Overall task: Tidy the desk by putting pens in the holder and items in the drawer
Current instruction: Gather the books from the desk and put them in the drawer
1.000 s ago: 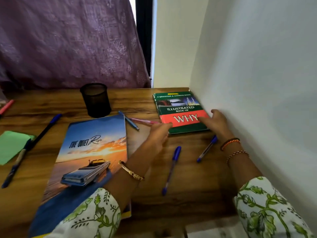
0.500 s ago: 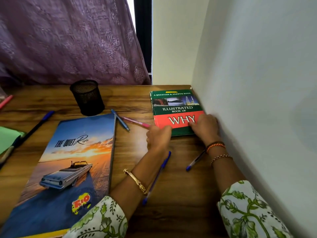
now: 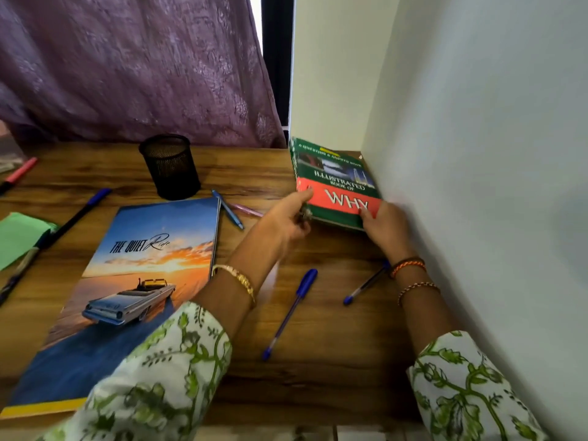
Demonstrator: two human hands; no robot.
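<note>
At the far right corner of the counter (image 3: 318,393), against the wall, both your hands grip the book (image 3: 337,186): left hand (image 3: 286,221) clamps its left edge, right hand (image 3: 386,229) its near edge, tipping it up.

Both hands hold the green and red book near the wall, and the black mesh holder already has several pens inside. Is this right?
Not quite. In the head view both hands, left hand and right hand, do hold the book by the wall, but the black mesh holder shows no pens; the pens lie on the desk.
</note>
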